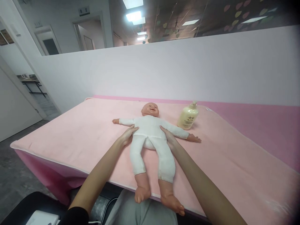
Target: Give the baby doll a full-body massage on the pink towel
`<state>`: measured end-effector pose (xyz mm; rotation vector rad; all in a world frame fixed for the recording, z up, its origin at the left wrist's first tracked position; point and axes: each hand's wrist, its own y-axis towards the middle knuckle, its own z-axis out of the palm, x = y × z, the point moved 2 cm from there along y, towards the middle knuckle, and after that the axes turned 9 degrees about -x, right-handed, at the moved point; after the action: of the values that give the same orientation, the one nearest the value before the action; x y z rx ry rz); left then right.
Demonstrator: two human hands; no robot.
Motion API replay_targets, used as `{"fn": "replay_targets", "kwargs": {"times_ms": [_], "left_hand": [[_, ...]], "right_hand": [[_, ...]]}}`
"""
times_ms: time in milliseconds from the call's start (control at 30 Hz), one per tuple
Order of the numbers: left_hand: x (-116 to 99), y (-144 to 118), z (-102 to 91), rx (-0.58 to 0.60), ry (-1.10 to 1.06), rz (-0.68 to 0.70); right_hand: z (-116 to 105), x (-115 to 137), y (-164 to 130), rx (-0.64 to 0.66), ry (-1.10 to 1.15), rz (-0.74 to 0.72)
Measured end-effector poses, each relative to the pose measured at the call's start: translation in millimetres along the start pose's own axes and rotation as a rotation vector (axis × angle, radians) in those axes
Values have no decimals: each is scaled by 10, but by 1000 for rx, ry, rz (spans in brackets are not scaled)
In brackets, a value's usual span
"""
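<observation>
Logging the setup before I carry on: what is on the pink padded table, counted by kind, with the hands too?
Baby doll in a white cloth suit: 1
Cream-yellow plastic pump bottle: 1
Pink blanket covering the table: 1
Bare hands flat against the doll's sides: 2, left hand and right hand
Total: 5

A pale partition wall (187,68) runs behind the counter (70,137), which is draped in a light pink blanket over a deeper pink cover (269,122). Above the partition, rectangular ceiling lights (134,15) glow against a dark ceiling hung with leaf shapes (236,15). At left, white doorways (87,31) open off a white wall, over a grey floor (11,178).
</observation>
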<state>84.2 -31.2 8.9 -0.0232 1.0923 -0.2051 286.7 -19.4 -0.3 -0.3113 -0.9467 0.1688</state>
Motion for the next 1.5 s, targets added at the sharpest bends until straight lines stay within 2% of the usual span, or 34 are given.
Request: {"fn": "replay_targets", "kwargs": {"times_ms": [233, 467, 600, 867, 1500], "left_hand": [[23, 24, -27, -2, -22, -5], [25, 166, -114, -39, -46, -183], [1, 198, -93, -33, -17, -179], [2, 263, -137, 37, -173, -208], [24, 257, -145, 10, -161, -226]], "right_hand": [[10, 5, -31, -3, -23, 16], [9, -3, -5, -15, 4, 5], [1, -10, 6, -26, -11, 38], [-15, -26, 24, -26, -25, 35], [-56, -53, 88, 7, -36, 24]]}}
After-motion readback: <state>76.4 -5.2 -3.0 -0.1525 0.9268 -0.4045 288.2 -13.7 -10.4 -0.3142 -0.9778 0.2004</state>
